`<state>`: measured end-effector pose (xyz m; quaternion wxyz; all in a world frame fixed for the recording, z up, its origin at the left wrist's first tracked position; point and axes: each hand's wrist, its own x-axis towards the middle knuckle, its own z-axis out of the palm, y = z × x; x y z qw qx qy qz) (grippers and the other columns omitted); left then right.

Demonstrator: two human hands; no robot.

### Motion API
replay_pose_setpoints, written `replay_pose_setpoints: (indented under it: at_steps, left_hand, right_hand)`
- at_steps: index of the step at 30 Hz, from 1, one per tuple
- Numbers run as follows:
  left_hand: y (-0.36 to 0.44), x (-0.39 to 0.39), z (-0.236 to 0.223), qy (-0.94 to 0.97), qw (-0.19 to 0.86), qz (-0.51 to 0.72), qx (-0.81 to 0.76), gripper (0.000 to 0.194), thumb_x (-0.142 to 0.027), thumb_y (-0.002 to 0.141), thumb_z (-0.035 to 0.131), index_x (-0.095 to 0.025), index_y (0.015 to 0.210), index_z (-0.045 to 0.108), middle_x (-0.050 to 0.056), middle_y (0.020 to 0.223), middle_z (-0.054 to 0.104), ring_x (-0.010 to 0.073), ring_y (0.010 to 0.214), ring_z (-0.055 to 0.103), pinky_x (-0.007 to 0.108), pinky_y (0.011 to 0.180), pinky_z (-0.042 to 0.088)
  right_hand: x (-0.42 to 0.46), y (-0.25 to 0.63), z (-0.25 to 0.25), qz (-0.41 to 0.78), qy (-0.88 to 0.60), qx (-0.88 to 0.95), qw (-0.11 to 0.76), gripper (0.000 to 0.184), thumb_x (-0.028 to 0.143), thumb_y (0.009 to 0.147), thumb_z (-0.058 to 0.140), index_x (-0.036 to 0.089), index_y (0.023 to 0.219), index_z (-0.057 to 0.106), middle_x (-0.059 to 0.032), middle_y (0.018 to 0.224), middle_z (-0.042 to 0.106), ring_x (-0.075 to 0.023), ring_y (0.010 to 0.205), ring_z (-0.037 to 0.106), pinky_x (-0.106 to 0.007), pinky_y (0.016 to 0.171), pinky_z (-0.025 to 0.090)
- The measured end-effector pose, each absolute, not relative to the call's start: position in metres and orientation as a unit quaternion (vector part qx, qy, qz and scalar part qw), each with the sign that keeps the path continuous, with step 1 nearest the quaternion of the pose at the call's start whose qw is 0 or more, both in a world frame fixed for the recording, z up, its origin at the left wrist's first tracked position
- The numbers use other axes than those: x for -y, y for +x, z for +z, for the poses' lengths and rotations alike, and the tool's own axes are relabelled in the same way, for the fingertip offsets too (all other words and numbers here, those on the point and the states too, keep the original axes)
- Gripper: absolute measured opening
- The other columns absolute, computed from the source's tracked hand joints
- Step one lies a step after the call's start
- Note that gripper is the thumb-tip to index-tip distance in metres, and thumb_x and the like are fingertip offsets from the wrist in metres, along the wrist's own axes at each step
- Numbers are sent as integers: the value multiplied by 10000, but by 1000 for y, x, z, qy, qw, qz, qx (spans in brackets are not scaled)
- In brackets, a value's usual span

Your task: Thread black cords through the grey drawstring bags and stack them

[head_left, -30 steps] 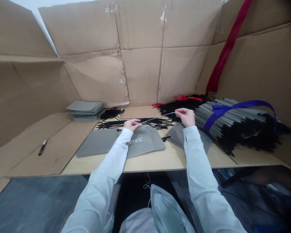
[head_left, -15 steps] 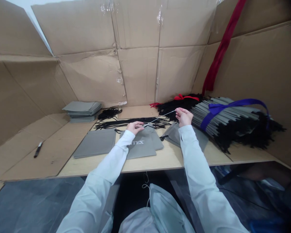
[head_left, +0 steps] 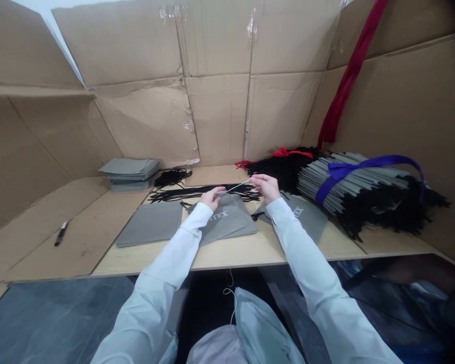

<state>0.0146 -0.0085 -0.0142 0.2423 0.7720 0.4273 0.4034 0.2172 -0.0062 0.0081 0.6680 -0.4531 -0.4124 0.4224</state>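
Note:
My left hand (head_left: 212, 197) is closed on the top edge of a grey drawstring pouch (head_left: 227, 215) with white lettering on its front. A thin, straight, pale rod (head_left: 238, 186) reaches from the pouch's top edge to my right hand (head_left: 265, 187), which pinches its far end. Fingers hide both ends of the rod. Under and beside my right forearm lies another lettered grey pouch (head_left: 311, 217) with a black cord knot (head_left: 256, 216) by its corner. Just behind my hands, black cords (head_left: 167, 194) are laid out in a long bunch.
Flat grey pouches (head_left: 149, 225) lie at left, with a taller stack (head_left: 129, 169) behind. A coiled black cord bundle (head_left: 172, 177) sits beside it. At right are pouches tied with purple ribbon (head_left: 337, 173) and a red-tied black bundle (head_left: 284, 167). A marker (head_left: 61, 233) rests on cardboard.
My right hand has moved left and slightly down, closer to my left hand. Less of the rod shows between them. The held pouch has shifted and the lettered pouch at right is more visible.

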Motion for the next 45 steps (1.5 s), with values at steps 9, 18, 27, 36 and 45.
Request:
replay_pose_setpoints:
  at_steps: [9,18,27,36,45]
  left_hand:
    - [25,20,-15,769,51,314,-555,188,-245,766,380,-173,824,543,88,800,559,186,816,527,288,760,368]
    - [36,28,-15,785,43,305,-538,265,-299,813,269,-227,863,519,55,796,565,160,784,530,243,713,348]
    - [40,30,-18,785,63,332,-520,254,-275,810,283,-204,859,521,62,785,538,161,791,516,255,747,352]
    - [8,4,-7,698,109,494,-507,165,-245,669,526,-168,797,596,70,820,572,167,796,523,287,790,381]
    - [-28,-16,-5,487,541,434,-531,93,-194,553,641,-131,585,581,46,562,607,120,489,556,249,547,443]
  right_hand:
    - [5,227,7,449,-450,323,701,174,110,493,655,139,641,569,-7,578,605,-46,438,486,-144,374,379]
    - [5,212,-2,501,-450,390,628,211,134,485,678,139,677,592,-14,612,615,-36,437,474,-139,384,376]
    - [10,191,-6,510,-413,477,585,347,265,512,666,187,840,581,-9,748,628,-60,585,542,-152,495,404]
    - [2,202,-8,424,-417,486,640,287,275,452,691,155,696,597,3,591,607,-97,569,549,-221,582,426]
    - [-7,230,-9,409,-439,413,685,265,207,435,690,146,670,587,-2,599,616,-102,575,558,-219,559,439]
